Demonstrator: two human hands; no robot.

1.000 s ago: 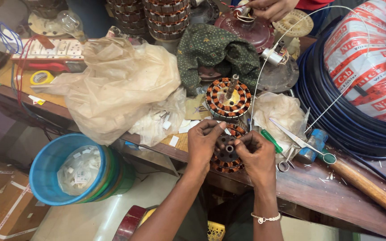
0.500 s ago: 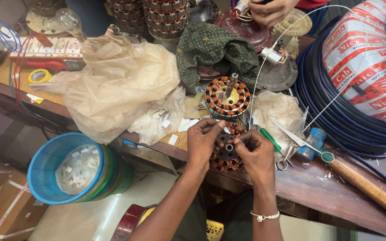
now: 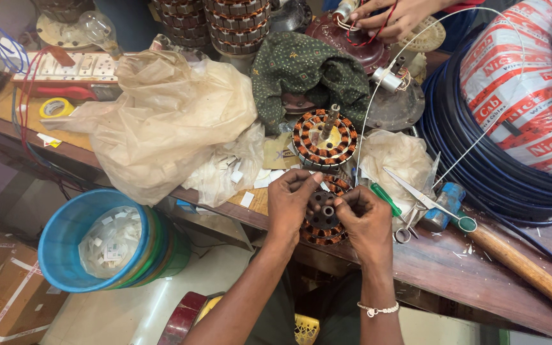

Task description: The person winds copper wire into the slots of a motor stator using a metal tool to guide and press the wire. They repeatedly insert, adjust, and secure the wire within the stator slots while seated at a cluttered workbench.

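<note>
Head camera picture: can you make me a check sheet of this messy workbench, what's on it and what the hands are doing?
Surface: wooden workbench, worn, crowded.
Job's things: copper-wound stator at the bench edge, held by both hands; a second stator just behind it.
Clutter: crumpled plastic bag, green cloth, scissors, green-handled screwdriver, wooden handle, yellow tape roll.
Grippers: left hand and right hand pinch the stator's top.
Cables: dark blue wire coil; thin white wire.
Surroundings: blue bucket below; another person's hand at the far side.
</note>
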